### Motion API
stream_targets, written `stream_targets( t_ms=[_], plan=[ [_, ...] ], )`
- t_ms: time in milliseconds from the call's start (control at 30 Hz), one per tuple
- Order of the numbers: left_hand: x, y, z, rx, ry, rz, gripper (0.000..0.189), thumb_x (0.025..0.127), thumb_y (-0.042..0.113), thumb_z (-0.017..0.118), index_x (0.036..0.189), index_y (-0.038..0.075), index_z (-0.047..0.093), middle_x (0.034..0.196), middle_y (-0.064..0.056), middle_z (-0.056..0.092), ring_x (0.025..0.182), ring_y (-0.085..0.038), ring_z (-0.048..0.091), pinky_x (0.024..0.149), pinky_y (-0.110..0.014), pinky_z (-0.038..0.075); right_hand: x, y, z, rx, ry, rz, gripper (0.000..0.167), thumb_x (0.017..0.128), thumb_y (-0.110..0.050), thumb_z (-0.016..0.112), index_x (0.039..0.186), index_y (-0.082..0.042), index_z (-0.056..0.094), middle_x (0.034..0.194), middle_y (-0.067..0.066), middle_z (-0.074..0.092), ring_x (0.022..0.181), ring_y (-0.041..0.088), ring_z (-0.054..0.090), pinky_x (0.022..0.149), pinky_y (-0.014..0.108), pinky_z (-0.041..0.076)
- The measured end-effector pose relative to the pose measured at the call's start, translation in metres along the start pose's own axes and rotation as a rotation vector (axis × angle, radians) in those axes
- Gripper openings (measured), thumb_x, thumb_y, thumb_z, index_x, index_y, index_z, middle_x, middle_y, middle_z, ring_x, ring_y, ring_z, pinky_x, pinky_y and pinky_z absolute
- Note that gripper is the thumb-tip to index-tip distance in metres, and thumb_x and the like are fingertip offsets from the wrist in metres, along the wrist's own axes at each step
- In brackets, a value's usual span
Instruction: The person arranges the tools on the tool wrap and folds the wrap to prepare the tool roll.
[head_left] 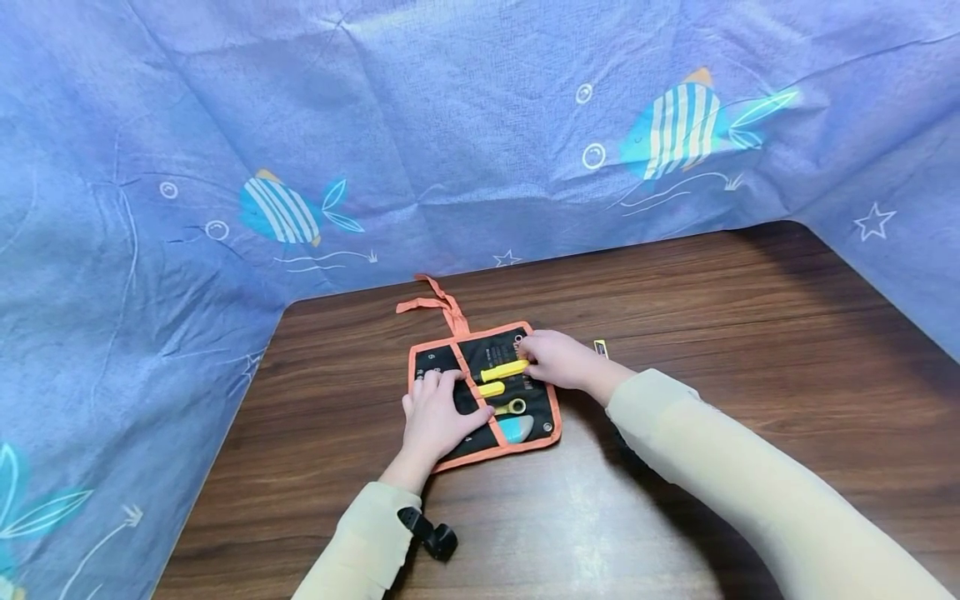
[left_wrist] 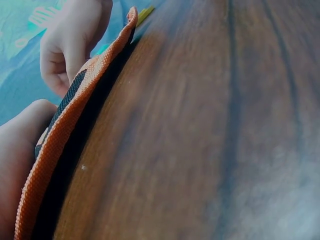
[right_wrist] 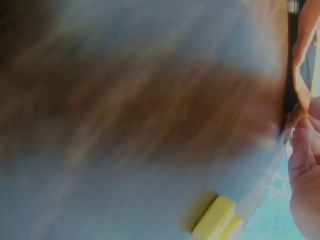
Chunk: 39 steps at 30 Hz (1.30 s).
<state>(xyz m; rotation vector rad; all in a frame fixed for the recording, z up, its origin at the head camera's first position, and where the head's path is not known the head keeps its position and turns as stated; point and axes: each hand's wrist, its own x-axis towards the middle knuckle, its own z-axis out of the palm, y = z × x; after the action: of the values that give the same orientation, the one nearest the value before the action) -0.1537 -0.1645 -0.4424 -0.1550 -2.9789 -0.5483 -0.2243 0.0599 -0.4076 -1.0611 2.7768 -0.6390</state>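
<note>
A black tool roll [head_left: 480, 346] with orange trim lies opened out on the table. My left hand [head_left: 438, 417] rests on its left part, fingers spread, thumb along the orange pocket edge. At the upper right of the roll, my right hand [head_left: 558, 358] pinches the end of a yellow tool [head_left: 504, 371] whose other end points toward the pocket; its kind is not clear. Below it, a second yellow handle [head_left: 491, 389], a ring spanner [head_left: 516, 407] and a teal rounded handle [head_left: 517, 428] stick out of the pockets. In the left wrist view, the roll's orange edge [left_wrist: 75, 112] rises beside the thumb.
Orange tie straps [head_left: 450, 310] trail from the roll's far edge. A small yellow block [right_wrist: 215, 220] with a dark label lies on the wooden table [head_left: 712, 333], beyond the right wrist. Blue fish-patterned cloth [head_left: 450, 125] hangs behind the table.
</note>
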Motion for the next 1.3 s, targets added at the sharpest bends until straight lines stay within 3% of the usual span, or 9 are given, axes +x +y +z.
stream_targets(
  t_ms=[333, 633, 833, 1033, 1300],
  plan=[
    [-0.001, -0.002, -0.001, -0.046, -0.011, 0.028, 0.068, 0.071, 0.059, 0.068, 0.121, 0.015, 0.058, 0.113, -0.007, 0.048, 0.108, -0.028, 0.039, 0.086, -0.05, 0.028, 0.005, -0.005, 0.005, -0.007, -0.027, 0.045, 0.01, 0.089, -0.009, 0.062, 0.098, -0.006, 0.062, 0.093, 0.006, 0.057, 0.083, 0.017, 0.052, 0.077, 0.035, 0.045],
    [-0.001, -0.004, -0.002, -0.078, -0.013, 0.057, 0.066, 0.073, 0.054, 0.069, 0.124, 0.015, 0.058, 0.111, -0.007, 0.048, 0.106, -0.028, 0.039, 0.089, -0.049, 0.029, 0.008, -0.011, 0.008, 0.002, -0.009, -0.01, 0.012, 0.088, -0.007, 0.063, 0.1, -0.004, 0.061, 0.096, 0.007, 0.055, 0.085, 0.018, 0.052, 0.079, 0.035, 0.045],
    [-0.001, -0.006, -0.001, -0.087, -0.01, 0.065, 0.065, 0.073, 0.052, 0.07, 0.125, 0.015, 0.058, 0.109, -0.006, 0.048, 0.105, -0.027, 0.039, 0.092, -0.049, 0.029, 0.01, -0.011, 0.009, 0.039, -0.068, 0.051, 0.015, 0.091, -0.014, 0.062, 0.103, -0.005, 0.062, 0.095, 0.005, 0.056, 0.083, 0.016, 0.052, 0.078, 0.035, 0.045],
    [-0.001, -0.005, -0.002, -0.087, -0.015, 0.079, 0.066, 0.073, 0.052, 0.071, 0.126, 0.015, 0.058, 0.109, -0.006, 0.048, 0.105, -0.027, 0.039, 0.092, -0.049, 0.03, 0.01, -0.011, 0.009, 0.059, -0.089, 0.054, 0.013, 0.091, -0.013, 0.061, 0.101, -0.005, 0.059, 0.093, 0.004, 0.053, 0.08, 0.016, 0.049, 0.076, 0.034, 0.044],
    [-0.004, -0.003, -0.003, -0.083, -0.007, 0.049, 0.063, 0.075, 0.05, 0.069, 0.126, 0.014, 0.058, 0.107, -0.006, 0.048, 0.104, -0.026, 0.04, 0.092, -0.048, 0.03, 0.01, -0.012, 0.01, 0.027, -0.107, 0.043, 0.016, 0.092, -0.012, 0.059, 0.105, -0.003, 0.061, 0.099, 0.008, 0.056, 0.088, 0.018, 0.053, 0.08, 0.035, 0.045]
  ],
)
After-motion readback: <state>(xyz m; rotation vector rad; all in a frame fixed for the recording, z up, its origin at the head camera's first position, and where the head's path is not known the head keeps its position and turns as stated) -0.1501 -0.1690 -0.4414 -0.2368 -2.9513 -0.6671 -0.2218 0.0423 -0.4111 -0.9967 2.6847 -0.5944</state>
